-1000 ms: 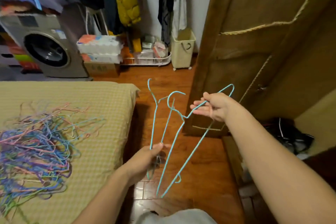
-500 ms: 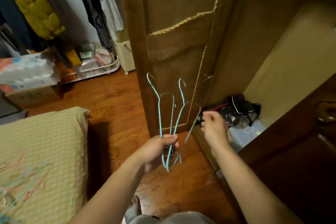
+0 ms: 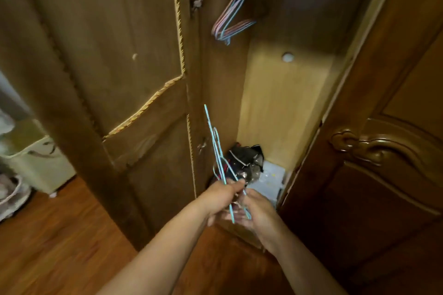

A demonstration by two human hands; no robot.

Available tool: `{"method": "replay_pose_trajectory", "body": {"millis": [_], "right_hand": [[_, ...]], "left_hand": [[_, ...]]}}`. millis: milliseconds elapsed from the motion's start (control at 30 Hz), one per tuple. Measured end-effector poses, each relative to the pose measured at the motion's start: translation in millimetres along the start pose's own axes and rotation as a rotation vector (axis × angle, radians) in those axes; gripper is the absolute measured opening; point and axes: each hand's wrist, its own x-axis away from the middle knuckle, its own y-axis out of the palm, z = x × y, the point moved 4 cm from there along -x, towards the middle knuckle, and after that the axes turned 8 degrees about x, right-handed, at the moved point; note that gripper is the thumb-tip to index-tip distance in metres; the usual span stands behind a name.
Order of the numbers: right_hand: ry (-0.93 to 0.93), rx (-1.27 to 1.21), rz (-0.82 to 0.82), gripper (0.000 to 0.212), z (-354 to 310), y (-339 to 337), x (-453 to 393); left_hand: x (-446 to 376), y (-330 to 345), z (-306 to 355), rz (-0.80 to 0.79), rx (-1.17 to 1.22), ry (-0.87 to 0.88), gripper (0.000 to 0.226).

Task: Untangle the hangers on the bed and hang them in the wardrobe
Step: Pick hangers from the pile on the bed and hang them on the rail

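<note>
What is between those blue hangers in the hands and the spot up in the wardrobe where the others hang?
Nothing visible. The blue hangers sit low before the open wardrobe; the hung hangers are higher, with open space between.

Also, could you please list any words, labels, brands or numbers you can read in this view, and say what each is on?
None can be read.
The wardrobe, its doors, the hanging hangers and the blue hangers show no print.
The clutter on the wardrobe floor is too blurred to tell.
</note>
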Motion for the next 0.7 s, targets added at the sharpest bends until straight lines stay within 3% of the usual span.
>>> {"method": "replay_pose_trajectory", "body": {"millis": [100, 233, 433, 700], "right_hand": [[-0.012, 0.004, 0.160, 0.022, -29.4, -29.2, -5.1], [-0.181, -0.053, 0.289, 0.022, -112.0, -84.4, -15.9], [-0.363, -0.279, 0.355, 0.033, -255.6, -146.1, -31.6], [-0.512, -0.139, 0.466, 0.032, -332.5, -149.2, -75.7]], "left_hand": [[-9.3, -2.9, 42.5, 0.037, -0.164, 0.068, 0.012], [-17.9, 3.5, 132.5, 0.008, -0.202, 0.129, 0.008], [-8.7, 46.8, 256.7, -0.053, -0.017, 0.325, 0.027], [-61.4, 57.6, 328.9, -0.014, 0.126, 0.459, 0.024]]}}
